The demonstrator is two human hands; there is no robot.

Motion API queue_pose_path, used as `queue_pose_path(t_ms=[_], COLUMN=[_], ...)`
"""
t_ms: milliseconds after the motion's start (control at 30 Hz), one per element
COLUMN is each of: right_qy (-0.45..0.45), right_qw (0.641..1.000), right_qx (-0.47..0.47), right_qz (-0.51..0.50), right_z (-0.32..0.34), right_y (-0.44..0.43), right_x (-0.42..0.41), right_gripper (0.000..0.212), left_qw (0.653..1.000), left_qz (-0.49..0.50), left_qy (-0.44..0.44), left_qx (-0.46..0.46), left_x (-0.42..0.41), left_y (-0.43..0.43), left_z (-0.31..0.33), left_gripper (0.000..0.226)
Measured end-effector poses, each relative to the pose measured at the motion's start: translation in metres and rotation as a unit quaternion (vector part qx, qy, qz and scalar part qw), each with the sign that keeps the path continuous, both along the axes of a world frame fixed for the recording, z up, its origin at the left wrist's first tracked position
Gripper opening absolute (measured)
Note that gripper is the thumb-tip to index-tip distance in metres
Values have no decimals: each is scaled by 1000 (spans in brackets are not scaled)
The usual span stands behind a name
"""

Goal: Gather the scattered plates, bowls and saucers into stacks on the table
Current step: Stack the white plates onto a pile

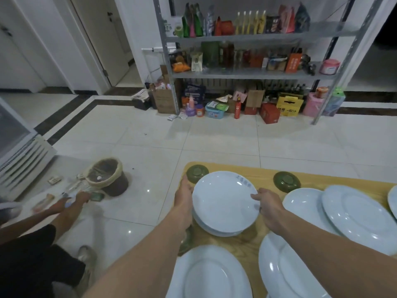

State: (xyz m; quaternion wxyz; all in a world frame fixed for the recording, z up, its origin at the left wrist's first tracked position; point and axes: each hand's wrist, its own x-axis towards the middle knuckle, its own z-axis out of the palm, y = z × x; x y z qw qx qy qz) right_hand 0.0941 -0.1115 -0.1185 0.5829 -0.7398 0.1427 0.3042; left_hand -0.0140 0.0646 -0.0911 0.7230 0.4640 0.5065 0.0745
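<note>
The left hand [184, 195] grips the left rim of a white plate [223, 201], and the right hand [267, 206] pinches the right rim, thumb on top. The plate lies on a short stack [217, 232] near the worktop's [262, 175] left end. A green saucer [197, 172] sits just beyond it, and a second green saucer [286, 181] lies off to the right.

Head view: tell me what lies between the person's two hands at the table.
In the head view, a stack of white plates lies between them; the left hand and right hand hold it at opposite rims.
</note>
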Motion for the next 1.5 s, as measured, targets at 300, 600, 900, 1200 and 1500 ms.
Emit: queue_pose_path(t_ms=[300, 600, 900, 1200, 1500], right_qy=[18, 4, -14, 63, 107], right_qw=[1000, 995, 993, 978, 970], right_qx=[9, -37, -108, -185, -203], right_qz=[15, 97, 54, 76, 76], right_z=[-11, 1, 42, 53, 34], right_y=[14, 10, -65, -157, -191], right_x=[5, 4, 23, 0, -20], right_gripper=[53, 65, 45, 54, 49], left_qw=[1000, 996, 963, 961, 939], left_qz=[-2, -50, -168, -204, -246], left_qy=[-7, 68, 133, 177, 229], left_qx=[-18, 43, 163, 51, -68], left_x=[10, 12, 19, 7, -11], left_y=[11, 5, -51, -138, -191], left_z=[-23, -14, 16, 13, -1], left_gripper=[65, 40, 40, 51, 31])
